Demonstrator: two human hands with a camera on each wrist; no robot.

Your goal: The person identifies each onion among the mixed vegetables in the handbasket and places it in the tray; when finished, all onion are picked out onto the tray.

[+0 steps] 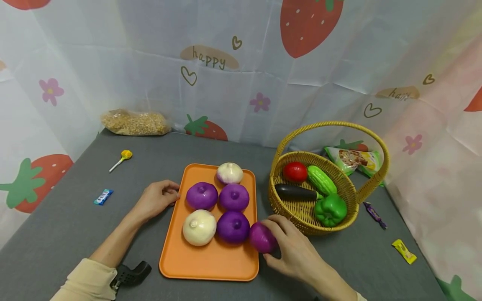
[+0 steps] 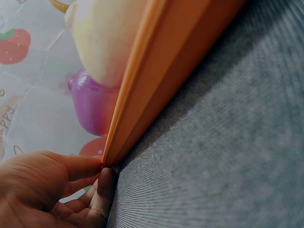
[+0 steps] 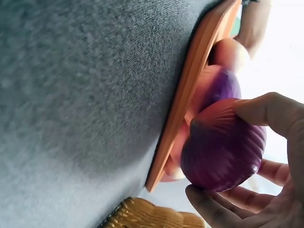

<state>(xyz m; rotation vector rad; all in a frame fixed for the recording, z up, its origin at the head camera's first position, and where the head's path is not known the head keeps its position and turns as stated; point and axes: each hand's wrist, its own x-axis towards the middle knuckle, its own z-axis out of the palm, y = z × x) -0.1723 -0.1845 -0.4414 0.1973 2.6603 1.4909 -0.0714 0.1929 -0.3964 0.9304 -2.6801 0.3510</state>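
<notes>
My left hand (image 1: 155, 201) pinches the left rim of an orange tray (image 1: 208, 267); the left wrist view has the thumb and a finger at the tray edge (image 2: 142, 71). In my right hand (image 1: 295, 251) is a purple onion (image 1: 262, 238), gripped at the tray's right edge. The right wrist view shows the ribbed onion (image 3: 223, 147) between thumb and fingers, beside the tray wall (image 3: 190, 80). On the tray sit purple round vegetables (image 1: 233, 227), a white one (image 1: 199, 228), and a white one with a purple tinge (image 1: 229, 173) at the back.
A wicker basket (image 1: 276, 200) on the right contains a tomato (image 1: 295, 172), a cucumber (image 1: 321, 179), an eggplant (image 1: 295, 192) and a green pepper (image 1: 330, 210). Around lie a lollipop (image 1: 126, 154), wrapped candies (image 1: 103, 197), a green snack packet (image 1: 352, 159) and a bag of grains (image 1: 135, 123).
</notes>
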